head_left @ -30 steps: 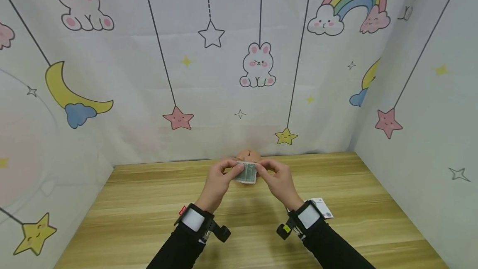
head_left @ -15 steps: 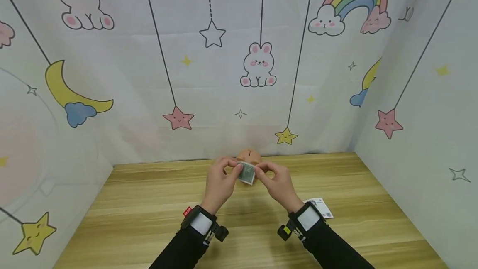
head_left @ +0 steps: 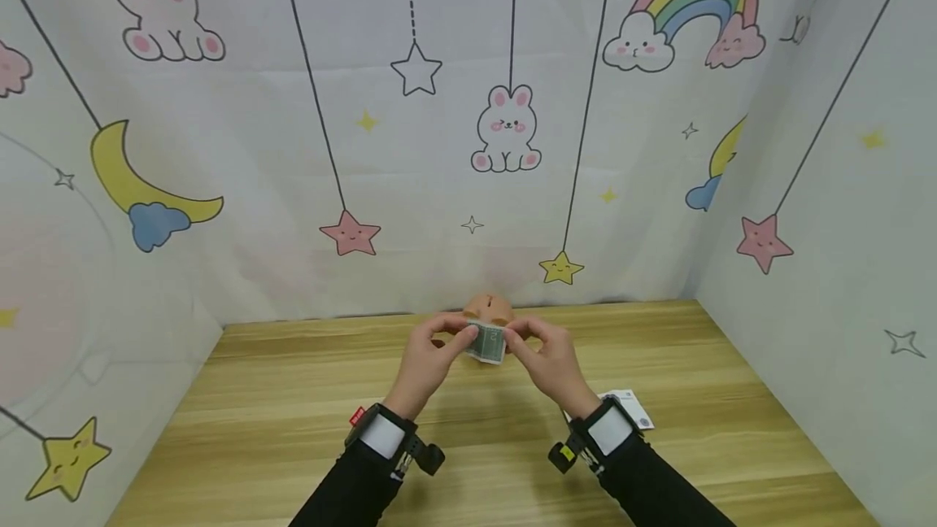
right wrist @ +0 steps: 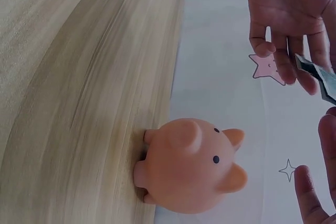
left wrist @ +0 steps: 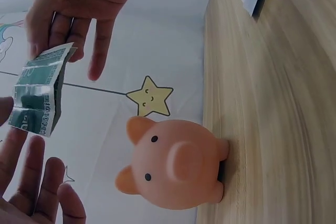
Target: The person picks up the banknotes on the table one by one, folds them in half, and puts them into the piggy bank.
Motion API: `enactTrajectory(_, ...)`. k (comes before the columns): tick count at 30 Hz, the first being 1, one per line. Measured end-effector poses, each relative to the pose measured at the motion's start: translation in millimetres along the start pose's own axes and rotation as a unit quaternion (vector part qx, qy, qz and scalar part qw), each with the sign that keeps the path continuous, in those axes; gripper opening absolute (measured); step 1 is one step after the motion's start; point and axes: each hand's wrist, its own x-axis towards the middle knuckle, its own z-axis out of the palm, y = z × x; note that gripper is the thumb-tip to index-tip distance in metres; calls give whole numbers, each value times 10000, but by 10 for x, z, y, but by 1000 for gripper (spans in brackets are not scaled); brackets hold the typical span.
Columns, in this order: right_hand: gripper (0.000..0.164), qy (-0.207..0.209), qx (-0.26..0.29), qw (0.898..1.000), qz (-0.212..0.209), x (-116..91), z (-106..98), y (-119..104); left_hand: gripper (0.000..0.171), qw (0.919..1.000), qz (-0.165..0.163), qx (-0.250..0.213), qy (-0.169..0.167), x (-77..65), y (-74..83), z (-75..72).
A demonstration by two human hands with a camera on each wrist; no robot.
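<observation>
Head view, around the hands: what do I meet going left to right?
Small red item → left hand → folded banknote → right hand → white printed item.

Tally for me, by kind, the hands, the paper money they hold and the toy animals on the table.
Hands: 2 (left hand and right hand)
Paper money: 1 (folded banknote, pinched by both hands)
Toy animals: 1 (peach-coloured pig)
Total: 4
</observation>
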Motion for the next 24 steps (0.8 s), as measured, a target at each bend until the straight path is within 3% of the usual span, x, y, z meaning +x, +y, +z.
enactTrajectory(12,8,55,66,10000,-9,3,-33,-38,12,10000,69,-47,-41,-20,6,-1)
enactTrajectory(18,8,70,107,9998,164,-23,-42,-44,9,9994,-4,248,-248,-55,-61,-4)
enactTrajectory(24,8,65,106,9998,177,-42,-48,-35,10,9991,163,336,-222,-88,-63,13)
